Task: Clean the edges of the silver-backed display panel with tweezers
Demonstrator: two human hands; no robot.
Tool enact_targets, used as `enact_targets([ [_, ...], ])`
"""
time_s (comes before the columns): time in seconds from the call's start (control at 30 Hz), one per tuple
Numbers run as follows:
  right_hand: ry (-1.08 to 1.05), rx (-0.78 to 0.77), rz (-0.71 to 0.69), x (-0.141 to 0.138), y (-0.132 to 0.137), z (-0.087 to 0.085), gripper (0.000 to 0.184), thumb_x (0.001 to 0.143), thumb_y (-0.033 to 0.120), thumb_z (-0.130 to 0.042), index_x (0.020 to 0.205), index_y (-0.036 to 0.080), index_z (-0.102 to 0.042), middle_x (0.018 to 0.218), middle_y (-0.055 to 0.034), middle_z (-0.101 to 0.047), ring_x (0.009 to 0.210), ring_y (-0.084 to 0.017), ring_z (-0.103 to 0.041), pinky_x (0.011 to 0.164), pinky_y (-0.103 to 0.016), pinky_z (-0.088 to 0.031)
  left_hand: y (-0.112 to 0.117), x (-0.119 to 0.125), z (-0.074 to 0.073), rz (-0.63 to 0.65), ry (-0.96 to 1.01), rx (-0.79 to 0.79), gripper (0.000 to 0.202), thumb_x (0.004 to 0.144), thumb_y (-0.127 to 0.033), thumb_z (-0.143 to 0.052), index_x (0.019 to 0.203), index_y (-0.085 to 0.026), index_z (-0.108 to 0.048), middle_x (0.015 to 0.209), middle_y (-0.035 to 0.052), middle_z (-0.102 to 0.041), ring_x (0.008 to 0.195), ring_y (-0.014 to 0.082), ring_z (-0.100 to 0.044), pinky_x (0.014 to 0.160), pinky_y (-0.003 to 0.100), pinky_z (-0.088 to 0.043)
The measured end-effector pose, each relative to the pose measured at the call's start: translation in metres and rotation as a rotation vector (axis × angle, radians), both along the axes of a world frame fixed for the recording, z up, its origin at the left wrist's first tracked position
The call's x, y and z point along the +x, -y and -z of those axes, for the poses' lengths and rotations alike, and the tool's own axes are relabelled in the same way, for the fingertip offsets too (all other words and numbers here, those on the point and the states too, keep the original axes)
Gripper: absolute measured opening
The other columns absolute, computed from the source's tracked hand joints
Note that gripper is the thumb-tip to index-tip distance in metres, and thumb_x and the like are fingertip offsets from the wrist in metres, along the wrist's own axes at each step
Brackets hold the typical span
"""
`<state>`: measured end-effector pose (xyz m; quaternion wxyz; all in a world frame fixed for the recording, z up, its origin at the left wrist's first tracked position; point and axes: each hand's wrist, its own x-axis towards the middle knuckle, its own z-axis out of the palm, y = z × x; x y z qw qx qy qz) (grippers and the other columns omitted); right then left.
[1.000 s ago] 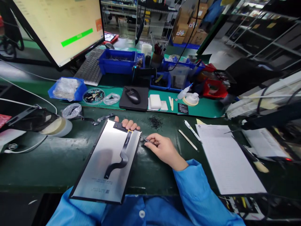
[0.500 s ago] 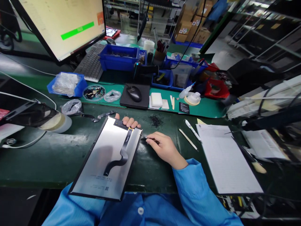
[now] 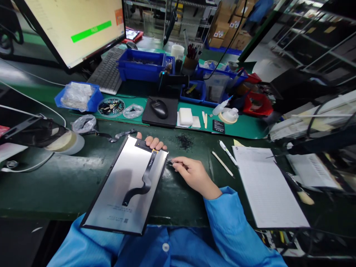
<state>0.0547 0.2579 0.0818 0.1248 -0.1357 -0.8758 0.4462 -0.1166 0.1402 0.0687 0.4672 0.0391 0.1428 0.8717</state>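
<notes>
Both grips busy: left hand (image 3: 152, 142) curled tight over the far end of the shiny panel (image 3: 125, 185), propping it tilted and steady on the green counter (image 3: 69, 178), right hand (image 3: 193, 174) pinched shut on thin tweezers (image 3: 170, 161), tips at the panel's right edge.

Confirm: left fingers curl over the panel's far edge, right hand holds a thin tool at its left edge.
Wrong edge. The head view shows the right hand holding the thin tool at the right edge of the panel; left fingers do curl over its far edge.
</notes>
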Motion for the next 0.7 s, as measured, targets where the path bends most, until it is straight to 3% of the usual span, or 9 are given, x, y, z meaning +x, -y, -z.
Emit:
enact_targets([
  [0.1, -0.001, -0.017, 0.030, 0.0001, 0.0005, 0.0008, 0.016, 0.090, 0.033, -0.073, 0.103, 0.023, -0.076, 0.082, -0.0013, -0.075, 0.071, -0.018, -0.069, 0.067, -0.029, -0.053, -0.0001, 0.0002, 0.0002, -0.006, -0.006, -0.003, 0.079, 0.100, -0.072, -0.001, 0.051, -0.020, -0.036, 0.055, -0.0016, -0.020, 0.055, 0.0142, -0.029, 0.068, 0.033, -0.045],
  [0.23, -0.035, 0.097, -0.035, -0.0004, -0.0003, -0.0009, 0.017, 0.099, 0.031, -0.062, 0.097, 0.024, -0.078, 0.090, -0.0043, -0.077, 0.085, -0.020, -0.072, 0.078, -0.032, -0.053, -0.0005, 0.0001, 0.0017, -0.013, -0.002, -0.010, 0.079, 0.099, -0.071, 0.001, 0.051, -0.021, -0.036, 0.055, -0.0014, -0.020, 0.055, 0.0146, -0.026, 0.069, 0.035, -0.045],
  [0.43, -0.005, -0.002, 0.020, -0.0002, 0.0005, 0.0015, 0.017, 0.091, 0.033, -0.072, 0.104, 0.024, -0.076, 0.081, -0.0014, -0.076, 0.071, -0.018, -0.070, 0.068, -0.029, -0.055, 0.0017, 0.0013, 0.0004, -0.022, -0.041, -0.046, 0.076, 0.101, -0.071, -0.007, 0.053, -0.020, -0.036, 0.058, -0.0011, -0.020, 0.059, 0.0159, -0.024, 0.073, 0.036, -0.041],
  [0.57, -0.033, 0.099, -0.046, -0.0005, -0.0007, -0.0009, 0.016, 0.098, 0.030, -0.063, 0.099, 0.025, -0.078, 0.094, -0.0043, -0.078, 0.087, -0.021, -0.073, 0.080, -0.032, -0.055, 0.0024, 0.0012, -0.0011, -0.020, -0.045, -0.057, 0.075, 0.102, -0.070, -0.010, 0.052, -0.021, -0.037, 0.058, -0.0011, -0.019, 0.060, 0.0165, -0.022, 0.074, 0.037, -0.040],
  [0.7, 0.006, 0.017, -0.018, 0.0001, 0.0005, -0.0010, 0.016, 0.097, 0.030, -0.065, 0.106, 0.024, -0.077, 0.082, -0.0019, -0.076, 0.073, -0.018, -0.071, 0.071, -0.030, -0.054, 0.0023, 0.0010, -0.0022, -0.016, -0.047, -0.055, 0.077, 0.102, -0.068, -0.007, 0.052, -0.021, -0.040, 0.058, -0.0014, -0.019, 0.059, 0.0162, -0.024, 0.074, 0.037, -0.040],
])
